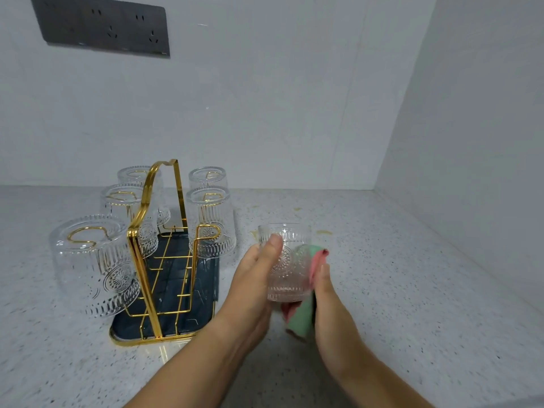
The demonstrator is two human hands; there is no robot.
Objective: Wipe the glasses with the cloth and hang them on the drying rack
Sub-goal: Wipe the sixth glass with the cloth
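My left hand (256,278) grips a clear embossed glass (287,260), held upright above the counter, thumb across its front. My right hand (325,293) holds a pink and green cloth (303,316) pressed against the glass's right side. To the left stands the gold wire drying rack (153,245) on a dark blue tray (176,290). Several glasses hang upside down on its prongs, the nearest one (94,263) at the front left. The front right prong (210,231) carries no glass.
The speckled grey countertop (412,290) meets white walls at the back and right. A dark socket panel (103,25) sits on the back wall, upper left. A few yellowish stains (323,232) mark the counter behind the held glass.
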